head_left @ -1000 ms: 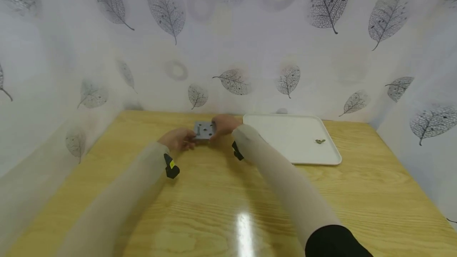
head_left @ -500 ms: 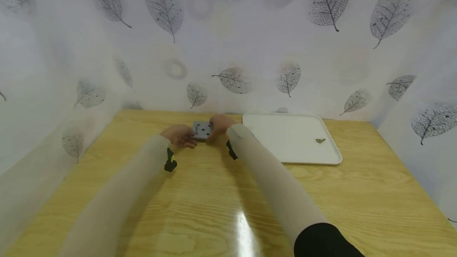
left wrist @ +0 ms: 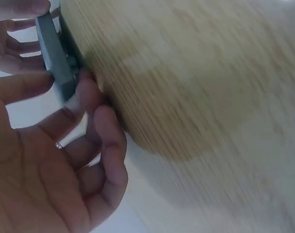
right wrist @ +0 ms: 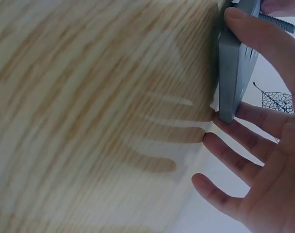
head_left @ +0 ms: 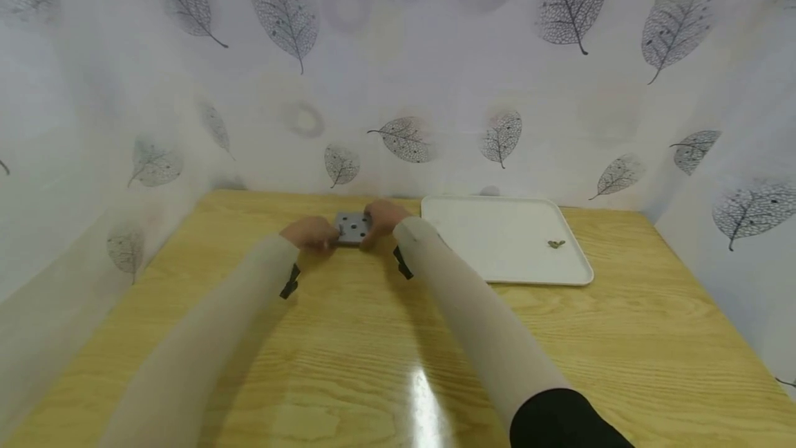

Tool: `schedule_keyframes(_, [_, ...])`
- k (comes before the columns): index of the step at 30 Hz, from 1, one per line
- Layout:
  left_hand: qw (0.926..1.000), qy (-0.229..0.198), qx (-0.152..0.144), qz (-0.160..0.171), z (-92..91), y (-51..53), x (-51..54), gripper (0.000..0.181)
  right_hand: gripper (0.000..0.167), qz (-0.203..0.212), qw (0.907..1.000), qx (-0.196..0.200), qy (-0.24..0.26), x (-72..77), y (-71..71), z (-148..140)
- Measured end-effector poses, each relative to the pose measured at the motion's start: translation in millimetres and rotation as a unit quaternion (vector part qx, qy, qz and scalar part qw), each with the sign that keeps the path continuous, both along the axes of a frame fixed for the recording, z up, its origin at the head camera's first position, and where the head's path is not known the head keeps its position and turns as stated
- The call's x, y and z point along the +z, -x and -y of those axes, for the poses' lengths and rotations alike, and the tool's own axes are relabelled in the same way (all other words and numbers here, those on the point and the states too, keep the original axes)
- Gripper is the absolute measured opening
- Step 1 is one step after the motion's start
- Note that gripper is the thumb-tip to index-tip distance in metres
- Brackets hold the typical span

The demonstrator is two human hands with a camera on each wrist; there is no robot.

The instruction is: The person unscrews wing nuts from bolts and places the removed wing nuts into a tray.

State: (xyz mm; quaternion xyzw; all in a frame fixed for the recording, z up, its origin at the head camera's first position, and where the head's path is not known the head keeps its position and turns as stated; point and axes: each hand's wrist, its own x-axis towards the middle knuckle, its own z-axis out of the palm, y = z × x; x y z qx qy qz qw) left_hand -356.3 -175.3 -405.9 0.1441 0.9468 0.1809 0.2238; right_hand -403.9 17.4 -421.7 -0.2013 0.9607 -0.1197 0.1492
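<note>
A grey metal plate [head_left: 352, 228] with several holes is held slightly above the table, near its back edge. My right hand [head_left: 382, 221] grips the plate's right side, thumb at the near edge and fingertips at the far edge. A threaded bolt [right wrist: 278, 22] stands out of the plate's upper face in the right wrist view. At the plate's left end, my left hand [head_left: 313, 232] has its thumb against the edge and its index finger curled underneath. That finger lies by a small round metal part [left wrist: 72, 62] under the plate; its exact kind is hard to see.
To the right of the hands, a white rectangular tray [head_left: 491, 240] lies on the wooden table [head_left: 348, 351]. A small brass-coloured piece like a wing nut [head_left: 556, 244] sits on the tray's right side. Leaf-patterned cloth [head_left: 435, 75] hangs behind the table.
My left fingers have curled in further beneath the plate's left end, and the left wrist has turned. The plate and my right hand shifted slightly left, then stayed nearly still.
</note>
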Motion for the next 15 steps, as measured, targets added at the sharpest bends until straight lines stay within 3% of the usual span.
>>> schedule_keyframes(3, [0.9992,0.035,0.011,-0.019,1.0,-2.4,-1.0,0.03,0.079,0.003,0.9999,-0.004,-0.01,-1.4,-0.6,1])
schedule_keyframes(9, [0.9943,0.06,-0.027,-0.084,6.9,-7.9,-0.1,0.03,0.069,0.002,0.9996,-0.012,-0.025,-1.4,-5.5,2])
schedule_keyframes(11, [0.9885,0.069,-0.041,-0.128,8.2,-8.7,-0.1,0.038,0.07,-0.003,0.9991,-0.009,-0.04,0.2,-6.5,2])
schedule_keyframes(15, [0.9664,0.106,-0.062,-0.226,7.9,-11.9,-1.0,0.057,0.078,-0.018,0.9978,0.002,-0.064,2.5,-8.1,2])
